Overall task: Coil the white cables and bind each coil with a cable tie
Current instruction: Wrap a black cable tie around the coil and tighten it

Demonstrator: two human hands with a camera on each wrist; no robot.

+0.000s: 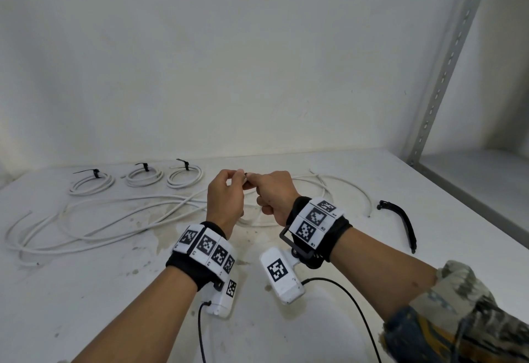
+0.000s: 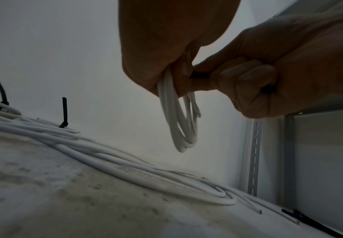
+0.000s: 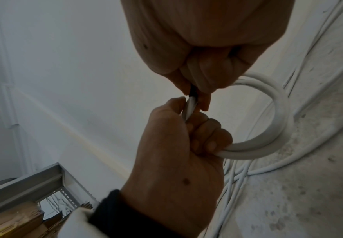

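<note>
While our left hand (image 1: 226,193) curls its fingers round a small coil of white round cable (image 2: 182,127), our right hand (image 1: 273,192) grips the same coil from the other side and pinches a thin black plastic cable tie (image 3: 192,92) between thumb and forefinger, right where the two hands meet. We hold the coil in the air above the stained white tabletop (image 1: 114,291), its loop hanging below our fingers.

Beyond our left hand and off to its outer side lie three finished coils of white cable (image 1: 134,178), each bound with a black tie. Beneath and beside our left hand sprawl long loose white cables (image 1: 94,219). Well out past our right hand, a spare bunch of black cable ties (image 1: 400,219) rests on the tabletop, near a grey perforated metal upright (image 1: 446,70).
</note>
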